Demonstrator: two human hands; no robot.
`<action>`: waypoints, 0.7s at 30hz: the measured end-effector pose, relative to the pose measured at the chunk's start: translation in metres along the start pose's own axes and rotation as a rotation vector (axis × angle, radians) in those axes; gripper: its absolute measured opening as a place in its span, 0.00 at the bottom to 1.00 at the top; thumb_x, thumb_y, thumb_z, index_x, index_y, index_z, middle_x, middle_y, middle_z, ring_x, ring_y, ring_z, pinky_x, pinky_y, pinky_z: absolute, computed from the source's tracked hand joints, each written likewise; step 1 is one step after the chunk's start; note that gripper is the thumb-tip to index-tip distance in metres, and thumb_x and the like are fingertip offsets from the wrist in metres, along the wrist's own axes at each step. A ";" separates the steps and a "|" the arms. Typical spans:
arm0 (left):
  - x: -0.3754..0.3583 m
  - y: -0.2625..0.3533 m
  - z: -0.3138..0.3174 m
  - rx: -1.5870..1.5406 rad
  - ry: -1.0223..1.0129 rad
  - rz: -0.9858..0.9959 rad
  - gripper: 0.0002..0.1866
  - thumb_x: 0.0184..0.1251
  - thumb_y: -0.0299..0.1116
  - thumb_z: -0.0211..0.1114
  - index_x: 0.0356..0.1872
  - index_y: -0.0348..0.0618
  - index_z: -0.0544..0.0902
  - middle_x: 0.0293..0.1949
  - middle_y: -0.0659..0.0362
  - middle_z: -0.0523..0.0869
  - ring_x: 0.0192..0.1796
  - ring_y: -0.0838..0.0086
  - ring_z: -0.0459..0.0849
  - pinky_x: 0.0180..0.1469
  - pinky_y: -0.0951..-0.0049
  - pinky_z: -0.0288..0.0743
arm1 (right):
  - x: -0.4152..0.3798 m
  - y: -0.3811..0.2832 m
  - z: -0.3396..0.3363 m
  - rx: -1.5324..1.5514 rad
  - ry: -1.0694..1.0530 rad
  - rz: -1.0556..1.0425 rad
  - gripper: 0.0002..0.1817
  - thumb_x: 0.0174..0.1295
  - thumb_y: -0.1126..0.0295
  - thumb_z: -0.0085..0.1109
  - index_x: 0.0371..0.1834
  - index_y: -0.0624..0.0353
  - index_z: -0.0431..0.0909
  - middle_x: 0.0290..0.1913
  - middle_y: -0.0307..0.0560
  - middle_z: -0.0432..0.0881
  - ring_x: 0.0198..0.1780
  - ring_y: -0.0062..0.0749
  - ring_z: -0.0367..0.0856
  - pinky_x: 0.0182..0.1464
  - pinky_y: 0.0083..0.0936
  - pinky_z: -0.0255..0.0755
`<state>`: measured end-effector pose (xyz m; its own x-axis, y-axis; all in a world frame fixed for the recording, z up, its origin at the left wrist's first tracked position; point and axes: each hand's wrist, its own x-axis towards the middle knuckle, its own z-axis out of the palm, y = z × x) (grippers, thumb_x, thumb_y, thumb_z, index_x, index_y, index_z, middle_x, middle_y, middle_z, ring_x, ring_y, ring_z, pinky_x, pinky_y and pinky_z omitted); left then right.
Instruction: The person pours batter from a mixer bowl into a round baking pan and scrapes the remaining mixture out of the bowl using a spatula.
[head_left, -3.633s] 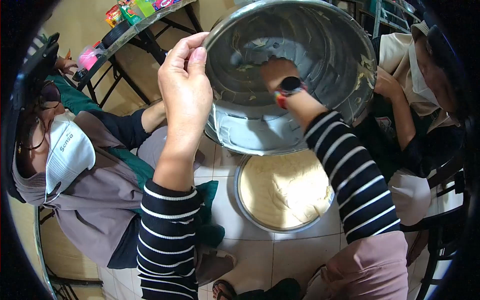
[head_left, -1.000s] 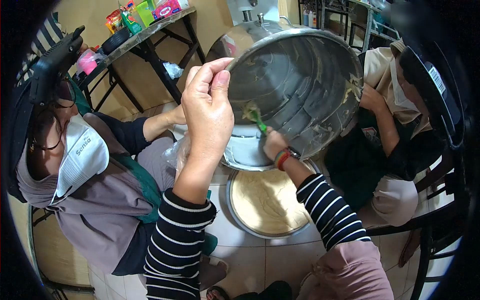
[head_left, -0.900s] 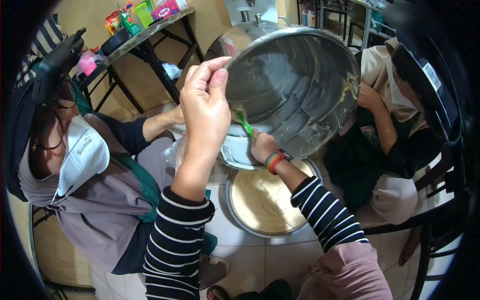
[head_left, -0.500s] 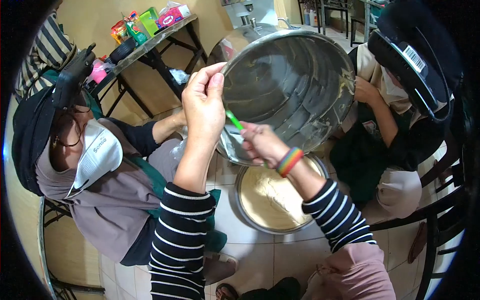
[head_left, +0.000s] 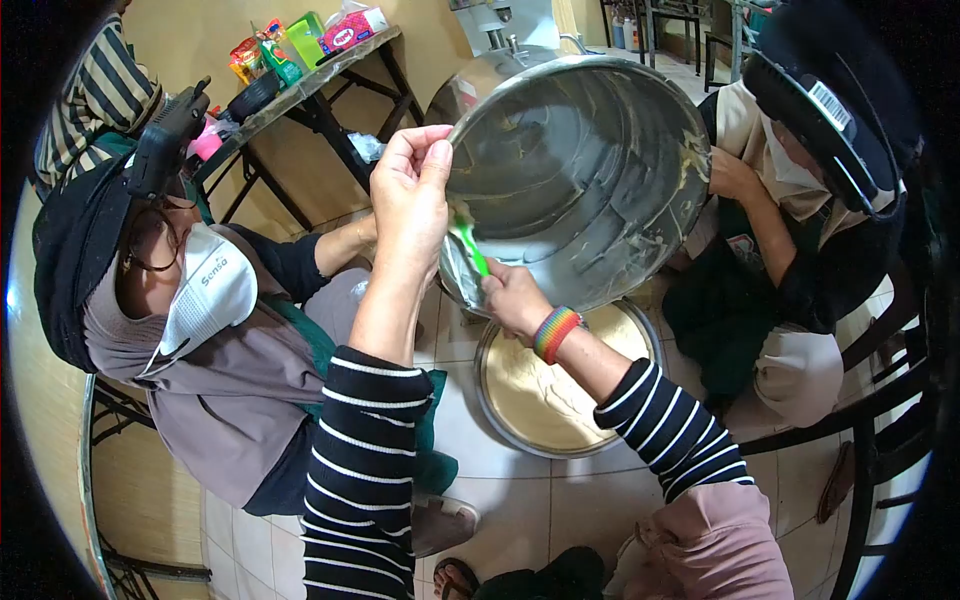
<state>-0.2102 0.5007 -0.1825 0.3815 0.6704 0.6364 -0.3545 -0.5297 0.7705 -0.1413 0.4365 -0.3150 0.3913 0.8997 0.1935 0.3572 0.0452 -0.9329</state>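
A large metal mixing bowl [head_left: 560, 190] is tilted on its side with its mouth toward me, streaks of pale batter on its inner wall. My left hand [head_left: 410, 195] pinches the bowl's left rim between thumb and fingers. In my right hand [head_left: 515, 300], with a rainbow band at the wrist, is a green-handled spatula [head_left: 470, 245]; its head lies against the bowl's lower left inside, partly hidden. Below the bowl, a round metal basin [head_left: 487, 405] on the floor holds pale, creamy batter [head_left: 560, 390].
A co-worker in a mask [head_left: 215, 280] sits at left, an arm reaching behind the bowl. At right, another co-worker's hand [head_left: 733, 175] is at the bowl's right rim. A table [head_left: 340, 65] with packets and a tissue box stands behind; a dark chair [head_left: 865, 440] is at right.
My right hand has shifted slightly down and left, and the spatula now points more upright against the bowl's left inside. My left hand keeps its hold on the rim.
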 end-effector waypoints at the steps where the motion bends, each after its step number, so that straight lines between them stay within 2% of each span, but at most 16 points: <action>1: -0.001 0.001 0.001 -0.005 -0.001 0.003 0.06 0.59 0.24 0.53 0.37 0.37 0.73 0.32 0.63 0.75 0.34 0.85 0.69 0.39 0.85 0.64 | -0.006 -0.022 -0.005 0.240 -0.105 0.150 0.17 0.57 0.70 0.39 0.52 0.55 0.65 0.17 0.43 0.69 0.12 0.27 0.65 0.13 0.24 0.61; 2: -0.001 0.003 0.002 -0.017 0.000 -0.018 0.06 0.59 0.24 0.52 0.38 0.37 0.73 0.32 0.63 0.75 0.34 0.85 0.69 0.39 0.85 0.63 | -0.012 -0.039 -0.011 0.482 -0.210 0.298 0.21 0.60 0.70 0.38 0.58 0.51 0.60 0.17 0.34 0.64 0.11 0.16 0.58 0.09 0.17 0.56; 3: -0.002 0.004 0.002 -0.027 0.002 -0.040 0.06 0.59 0.23 0.52 0.38 0.37 0.74 0.32 0.64 0.74 0.34 0.85 0.69 0.39 0.85 0.63 | -0.018 -0.050 -0.018 0.479 -0.208 0.293 0.21 0.60 0.70 0.38 0.58 0.51 0.60 0.17 0.34 0.64 0.11 0.16 0.58 0.09 0.17 0.56; 6: -0.003 0.004 -0.003 -0.044 -0.016 -0.010 0.08 0.60 0.23 0.50 0.39 0.36 0.74 0.35 0.61 0.76 0.38 0.83 0.71 0.42 0.84 0.64 | -0.039 -0.072 -0.047 0.869 -0.337 0.419 0.23 0.61 0.69 0.39 0.61 0.49 0.53 0.17 0.32 0.61 0.10 0.14 0.54 0.08 0.13 0.51; 9: -0.011 0.004 -0.011 -0.073 -0.015 -0.027 0.11 0.60 0.22 0.48 0.44 0.35 0.73 0.42 0.59 0.75 0.44 0.79 0.72 0.49 0.81 0.64 | -0.067 -0.063 -0.084 0.919 -0.393 0.392 0.20 0.61 0.70 0.40 0.58 0.48 0.57 0.17 0.30 0.61 0.11 0.11 0.52 0.09 0.09 0.49; 11: -0.017 -0.001 -0.017 -0.038 0.017 0.062 0.13 0.59 0.21 0.49 0.46 0.35 0.72 0.43 0.59 0.75 0.44 0.79 0.72 0.49 0.81 0.64 | -0.096 -0.051 -0.111 0.840 -0.305 0.462 0.20 0.61 0.70 0.41 0.57 0.51 0.58 0.17 0.32 0.63 0.11 0.12 0.53 0.09 0.10 0.48; 12: -0.021 -0.003 -0.022 0.002 0.052 0.113 0.13 0.59 0.22 0.49 0.46 0.35 0.71 0.43 0.59 0.75 0.44 0.79 0.72 0.49 0.81 0.64 | -0.110 -0.037 -0.128 0.821 -0.330 0.437 0.21 0.60 0.70 0.41 0.58 0.53 0.57 0.17 0.33 0.65 0.11 0.13 0.54 0.09 0.10 0.49; 13: -0.027 0.003 -0.019 0.042 0.088 0.162 0.14 0.59 0.22 0.50 0.47 0.35 0.71 0.43 0.58 0.75 0.44 0.79 0.72 0.48 0.81 0.64 | -0.126 -0.029 -0.141 0.702 -0.264 0.434 0.22 0.60 0.70 0.42 0.59 0.54 0.58 0.18 0.34 0.67 0.11 0.12 0.56 0.10 0.09 0.51; 15: -0.059 0.025 -0.010 0.070 0.248 0.105 0.14 0.59 0.23 0.51 0.47 0.35 0.70 0.44 0.56 0.74 0.45 0.79 0.72 0.48 0.81 0.65 | -0.158 0.001 -0.168 0.451 -0.205 0.392 0.22 0.59 0.70 0.45 0.58 0.55 0.60 0.18 0.34 0.69 0.12 0.12 0.59 0.12 0.09 0.55; 17: -0.097 0.045 0.007 0.054 0.400 0.169 0.17 0.60 0.26 0.51 0.50 0.30 0.66 0.39 0.57 0.74 0.39 0.79 0.71 0.44 0.82 0.65 | -0.196 0.041 -0.185 0.357 -0.128 0.451 0.21 0.57 0.71 0.47 0.56 0.56 0.63 0.19 0.34 0.70 0.13 0.12 0.62 0.14 0.08 0.57; 18: -0.118 0.039 0.010 0.094 0.496 0.219 0.16 0.61 0.27 0.49 0.48 0.29 0.66 0.33 0.58 0.73 0.33 0.80 0.70 0.39 0.83 0.65 | -0.213 0.058 -0.189 0.267 -0.118 0.503 0.21 0.58 0.70 0.47 0.56 0.57 0.64 0.20 0.34 0.70 0.16 0.12 0.64 0.16 0.10 0.60; 19: -0.146 0.031 0.012 0.152 0.498 0.220 0.13 0.62 0.27 0.48 0.45 0.30 0.67 0.32 0.59 0.72 0.32 0.80 0.69 0.36 0.83 0.64 | -0.231 0.079 -0.192 0.179 -0.108 0.553 0.20 0.58 0.69 0.46 0.55 0.58 0.64 0.20 0.33 0.69 0.19 0.13 0.66 0.19 0.12 0.63; 21: -0.213 0.000 0.021 0.254 0.519 0.172 0.08 0.63 0.30 0.47 0.36 0.34 0.67 0.28 0.61 0.68 0.26 0.82 0.63 0.30 0.83 0.59 | -0.267 0.169 -0.184 -0.128 0.003 0.156 0.20 0.56 0.72 0.48 0.54 0.55 0.67 0.22 0.39 0.72 0.24 0.24 0.71 0.26 0.21 0.68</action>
<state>-0.2735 0.3471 -0.3175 -0.1522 0.6961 0.7016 -0.1345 -0.7178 0.6831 -0.0296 0.1240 -0.4682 0.4529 0.8901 0.0508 0.3965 -0.1501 -0.9057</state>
